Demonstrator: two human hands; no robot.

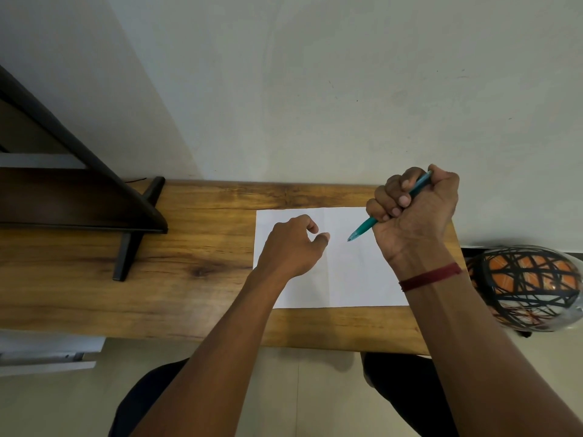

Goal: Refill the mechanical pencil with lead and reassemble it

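A teal mechanical pencil (366,227) is held in a fist by my right hand (416,212) above the right part of a white sheet of paper (347,279). Its tip points down and left, just above the paper, and its top end pokes out past my thumb. My left hand (293,247) rests on the left part of the sheet, fingers loosely curled, thumb and forefinger close together but apart. Whether anything thin lies between those fingertips is too small to tell. A red thread band circles my right wrist.
The paper lies on a narrow wooden table (189,263) set against a pale wall. A dark metal-framed shelf (132,216) stands on the table's left part. An orange and black patterned helmet (530,285) sits off the table's right end. My knees show below the front edge.
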